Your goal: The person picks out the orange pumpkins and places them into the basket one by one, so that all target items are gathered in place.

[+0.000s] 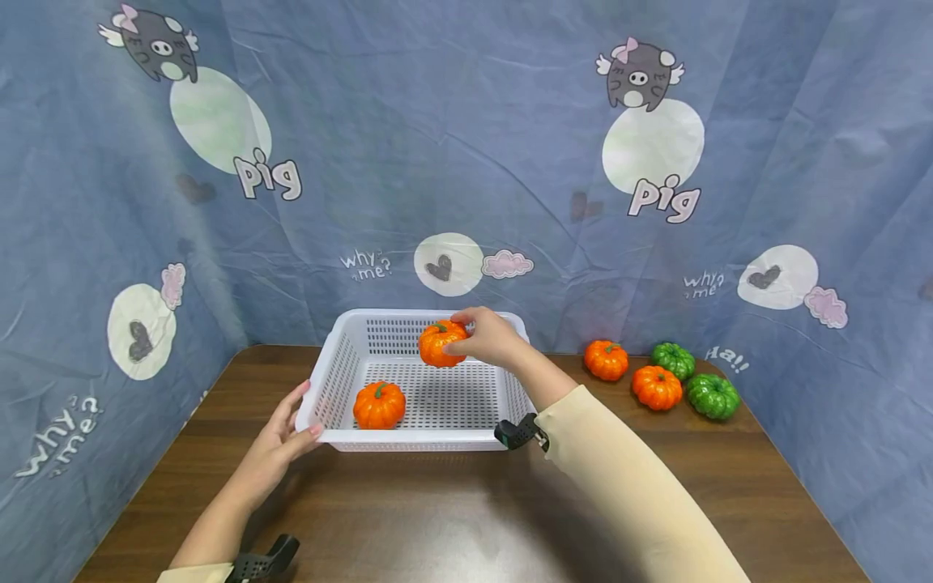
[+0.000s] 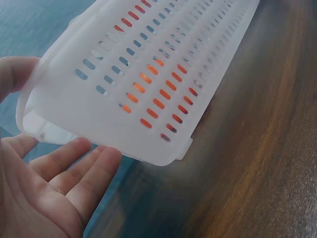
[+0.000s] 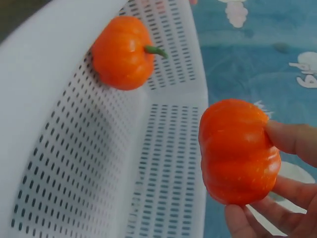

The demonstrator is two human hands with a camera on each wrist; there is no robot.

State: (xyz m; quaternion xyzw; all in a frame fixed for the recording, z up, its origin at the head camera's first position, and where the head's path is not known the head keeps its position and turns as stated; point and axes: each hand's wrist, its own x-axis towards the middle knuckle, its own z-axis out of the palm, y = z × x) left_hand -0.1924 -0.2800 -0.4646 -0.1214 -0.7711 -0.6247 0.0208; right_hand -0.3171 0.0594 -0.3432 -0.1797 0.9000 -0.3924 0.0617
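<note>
A white perforated plastic basket [image 1: 419,440] stands on the table, with an orange mini pumpkin [image 1: 379,406] inside at its near left. My left hand [image 1: 275,441] grips the basket's left near corner. The left wrist view shows the thumb over the rim [image 2: 29,94] and the fingertips against the side. Above the basket floor, toward the back, my right hand [image 1: 490,338] holds a second orange pumpkin [image 1: 440,344] between thumb and fingers. In the right wrist view this pumpkin [image 3: 237,151] hangs apart from the basket wall; its stem is hidden there.
Right of the basket, two orange pumpkins [image 1: 606,360] [image 1: 657,388] and two green pumpkins [image 1: 673,361] [image 1: 713,397] sit grouped on the brown wooden table [image 1: 408,510]. A blue printed cloth [image 1: 466,146] hangs behind and along both sides.
</note>
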